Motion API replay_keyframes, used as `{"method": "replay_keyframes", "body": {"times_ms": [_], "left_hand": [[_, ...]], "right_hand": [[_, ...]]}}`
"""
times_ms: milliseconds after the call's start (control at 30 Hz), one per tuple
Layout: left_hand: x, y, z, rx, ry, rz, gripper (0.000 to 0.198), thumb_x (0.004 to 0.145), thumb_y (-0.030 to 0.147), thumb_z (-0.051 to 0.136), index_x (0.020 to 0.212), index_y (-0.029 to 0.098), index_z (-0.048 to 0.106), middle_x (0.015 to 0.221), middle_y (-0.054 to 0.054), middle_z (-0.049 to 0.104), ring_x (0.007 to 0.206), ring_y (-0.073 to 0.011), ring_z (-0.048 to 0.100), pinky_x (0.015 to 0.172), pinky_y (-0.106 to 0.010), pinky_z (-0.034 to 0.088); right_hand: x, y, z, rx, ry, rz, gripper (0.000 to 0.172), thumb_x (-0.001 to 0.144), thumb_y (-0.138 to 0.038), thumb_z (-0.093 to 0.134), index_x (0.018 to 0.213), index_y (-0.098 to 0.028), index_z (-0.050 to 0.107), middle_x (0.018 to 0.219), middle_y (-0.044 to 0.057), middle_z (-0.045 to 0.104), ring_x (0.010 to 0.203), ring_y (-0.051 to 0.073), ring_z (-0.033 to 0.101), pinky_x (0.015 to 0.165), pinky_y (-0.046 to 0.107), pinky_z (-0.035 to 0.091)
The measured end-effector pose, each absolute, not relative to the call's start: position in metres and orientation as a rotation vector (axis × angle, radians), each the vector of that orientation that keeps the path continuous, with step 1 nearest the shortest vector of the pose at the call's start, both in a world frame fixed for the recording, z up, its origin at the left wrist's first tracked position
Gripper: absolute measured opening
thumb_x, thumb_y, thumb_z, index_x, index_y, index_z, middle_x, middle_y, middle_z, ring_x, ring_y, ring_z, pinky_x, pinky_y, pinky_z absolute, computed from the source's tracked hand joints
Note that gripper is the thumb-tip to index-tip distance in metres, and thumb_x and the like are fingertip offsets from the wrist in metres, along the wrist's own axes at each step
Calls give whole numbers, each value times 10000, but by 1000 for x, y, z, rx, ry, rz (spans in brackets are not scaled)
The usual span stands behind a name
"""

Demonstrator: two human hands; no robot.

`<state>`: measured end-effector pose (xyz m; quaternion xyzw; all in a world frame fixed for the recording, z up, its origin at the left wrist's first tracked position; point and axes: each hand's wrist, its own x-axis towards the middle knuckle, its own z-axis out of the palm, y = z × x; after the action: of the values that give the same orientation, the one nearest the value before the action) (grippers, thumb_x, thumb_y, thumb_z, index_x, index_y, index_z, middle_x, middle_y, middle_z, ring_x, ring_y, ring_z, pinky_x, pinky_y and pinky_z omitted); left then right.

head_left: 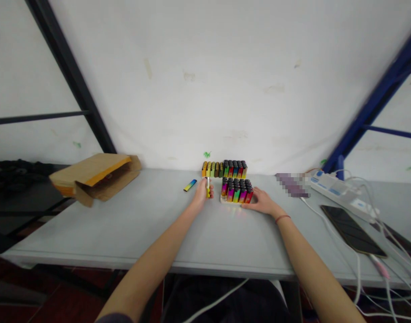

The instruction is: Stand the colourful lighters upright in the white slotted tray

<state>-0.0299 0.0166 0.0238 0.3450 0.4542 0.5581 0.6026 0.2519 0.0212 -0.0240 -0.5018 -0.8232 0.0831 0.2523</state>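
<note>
Grips a slim, yellow, lighter-like item point(208, 190) roughly upright in the left hand point(201, 192), with the fingers closed around it. Holds that hand over the middle of the grey table point(218, 242), just to the left of the front block of lighters point(237, 192). Rests the right hand point(264, 202) at the right end of this front block, with the thumb along the near edge and the other fingers around the side; cannot tell whether gripping or merely touching. Wears a thin red band point(282, 218) on the right wrist. Has black-topped, brightly coloured lighters standing in close rows in the front block, and just behind, toward the white wall point(198, 112), a rear block point(235, 170) in mixed colours beside a yellowish block point(212, 170). Has a loose blue-and-yellow lighter point(190, 185) lying flat near the left hand. Shows an opened cardboard box point(94, 168) lying well to the left, and, to the right, a partly pixelated purple thing point(286, 183), a white power strip point(336, 190), a dark phone point(353, 229) and pale cables point(358, 273).
</note>
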Motion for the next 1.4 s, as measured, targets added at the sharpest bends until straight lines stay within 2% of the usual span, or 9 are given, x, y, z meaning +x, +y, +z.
{"method": "replay_keyframes", "body": {"times_ms": [67,167,267,333,500,733,933,1200,1400], "left_hand": [[-30,16,24,765,1021,1279,240,937,421,384,884,214,492,542,75,462,360,-81,379,404,-186,304],[-32,16,24,762,1009,1220,407,943,555,334,756,219,466,477,94,333,320,-68,245,369,-187,185],[-34,16,24,782,1058,1196,526,924,667,312,641,232,401,444,98,246,318,-63,183,364,-195,143],[-35,16,24,780,1100,1217,522,924,649,325,605,238,366,430,95,218,317,-65,169,362,-197,133],[-34,18,27,753,1143,1256,450,930,512,327,576,235,330,417,84,213,321,-63,140,364,-192,108],[-30,18,24,754,1189,1343,379,926,415,296,593,236,329,417,76,242,328,-70,152,366,-191,120],[-32,16,26,734,1164,1357,420,941,502,303,617,238,340,420,87,231,330,-65,156,368,-186,126],[-30,16,28,705,1208,1336,349,935,365,275,617,232,338,411,82,249,320,-70,157,366,-191,119],[-32,20,23,736,1170,1356,380,960,447,273,668,231,386,433,93,265,326,-73,189,377,-198,155]], "right_hand": [[252,21,-24,-1366,-2237,250,685,738,-655,771,1291,-262,672,1334,114,688,1248,395,594,1077,578,448],[252,21,-23,-1371,-2235,272,690,735,-659,771,1287,-255,674,1330,119,689,1245,393,595,1075,575,451],[253,22,-24,-1383,-2232,265,707,731,-670,767,1292,-250,672,1346,125,679,1255,398,588,1079,586,447],[253,22,-25,-1388,-2231,255,711,730,-673,766,1298,-258,668,1356,120,675,1270,403,578,1084,598,439],[253,23,-26,-1382,-2238,257,699,735,-666,767,1291,-251,675,1361,124,671,1267,403,579,1084,591,441],[253,24,-28,-1395,-2253,236,715,745,-676,750,1301,-235,665,1354,132,670,1284,394,564,1089,588,438],[253,23,-27,-1383,-2240,255,694,738,-674,761,1290,-261,673,1351,114,676,1269,391,579,1087,580,443],[253,22,-24,-1356,-2244,264,680,749,-669,756,1289,-261,677,1336,107,686,1251,395,586,1077,570,450],[252,21,-23,-1364,-2256,261,675,757,-678,746,1286,-265,678,1321,105,691,1237,386,589,1065,568,456]]}}
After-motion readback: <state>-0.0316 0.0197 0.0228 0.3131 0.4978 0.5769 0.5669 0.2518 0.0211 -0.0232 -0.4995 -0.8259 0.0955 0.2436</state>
